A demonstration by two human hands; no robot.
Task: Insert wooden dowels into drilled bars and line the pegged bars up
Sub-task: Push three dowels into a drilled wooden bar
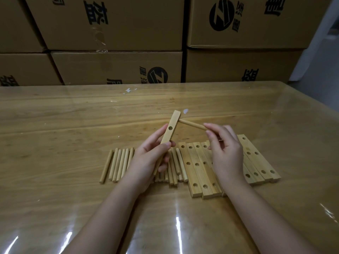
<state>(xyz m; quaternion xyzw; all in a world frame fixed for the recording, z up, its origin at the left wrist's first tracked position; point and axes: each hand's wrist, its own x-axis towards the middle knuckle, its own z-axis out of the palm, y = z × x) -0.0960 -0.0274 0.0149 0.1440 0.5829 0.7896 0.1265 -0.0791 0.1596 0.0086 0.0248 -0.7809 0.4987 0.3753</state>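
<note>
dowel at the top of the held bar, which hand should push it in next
Right. The right hand pinches the dowel, whose far end meets the bar near its top; the left hand grips the bar's lower end and can just steady it.

Stacked cardboard boxes (117,66) with black printed logos stand behind the glossy wooden table (73,116).

**Dowel meets bar above the table**

The left hand (150,158) grips a pale drilled wooden bar (169,129), tilted upward. The right hand (224,153) pinches a round light wooden dowel (192,124) whose far end touches the bar's upper part. Below lie a row of loose wooden dowels (117,165) and flat drilled wooden bars (198,173) on a glossy wooden table (73,125). Printed brown cardboard boxes (117,66) are stacked behind.
</note>
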